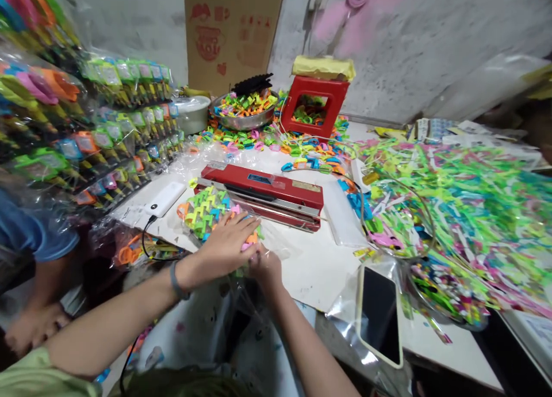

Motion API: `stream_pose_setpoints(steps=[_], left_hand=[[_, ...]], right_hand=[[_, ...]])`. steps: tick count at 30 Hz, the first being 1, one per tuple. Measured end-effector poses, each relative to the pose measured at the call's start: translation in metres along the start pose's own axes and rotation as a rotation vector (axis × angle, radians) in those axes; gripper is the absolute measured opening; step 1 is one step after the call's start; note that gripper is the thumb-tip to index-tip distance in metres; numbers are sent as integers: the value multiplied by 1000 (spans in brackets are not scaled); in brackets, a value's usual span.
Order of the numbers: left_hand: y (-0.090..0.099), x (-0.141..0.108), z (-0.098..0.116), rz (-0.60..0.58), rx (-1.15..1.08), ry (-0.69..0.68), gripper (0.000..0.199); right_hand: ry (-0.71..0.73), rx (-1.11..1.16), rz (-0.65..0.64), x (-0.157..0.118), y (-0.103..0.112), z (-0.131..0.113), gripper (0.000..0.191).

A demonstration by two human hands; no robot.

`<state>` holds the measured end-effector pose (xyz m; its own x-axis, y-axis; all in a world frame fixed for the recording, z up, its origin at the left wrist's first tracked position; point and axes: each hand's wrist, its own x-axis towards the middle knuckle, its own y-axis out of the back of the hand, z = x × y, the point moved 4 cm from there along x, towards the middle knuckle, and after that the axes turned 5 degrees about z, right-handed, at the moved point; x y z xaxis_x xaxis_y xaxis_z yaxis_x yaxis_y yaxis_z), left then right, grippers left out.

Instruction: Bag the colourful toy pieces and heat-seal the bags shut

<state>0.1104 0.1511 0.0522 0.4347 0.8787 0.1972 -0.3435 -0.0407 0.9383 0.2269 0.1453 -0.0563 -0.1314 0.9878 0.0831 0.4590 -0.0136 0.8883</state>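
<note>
A clear bag of colourful plastic pieces (207,210) lies at the table's front edge, in front of a red heat sealer (263,190). My left hand (226,241) rests flat on the bag's right part, fingers stretched out and slightly apart. Close beside it, my right hand (264,264) is closed at the bag's near right end, with the fingers curled; what it pinches there is hidden, though clear film hangs below. Both hands are almost touching. The sealer's long bar lies just beyond the bag.
A white power bank (166,199) with a cable lies left of the sealer. A phone (379,316) sits at the front right. Behind are a metal bowl (245,121) and a red stool (317,106). Colourful strips (474,207) cover the right. Another person's foot (37,328) shows at left.
</note>
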Motion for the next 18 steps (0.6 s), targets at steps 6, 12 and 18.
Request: stream_pose_setpoints(steps=[6, 12, 18], left_hand=[[-3, -2, -2, 83, -4, -71, 52], [-3, 0, -5, 87, -13, -23, 51], [-7, 0, -5, 28, -29, -17, 53]], right_hand=[[-24, 19, -21, 0, 9, -7, 19], [-53, 311, 112, -1, 11, -2, 23], [-29, 414, 175, 0, -6, 6, 26]])
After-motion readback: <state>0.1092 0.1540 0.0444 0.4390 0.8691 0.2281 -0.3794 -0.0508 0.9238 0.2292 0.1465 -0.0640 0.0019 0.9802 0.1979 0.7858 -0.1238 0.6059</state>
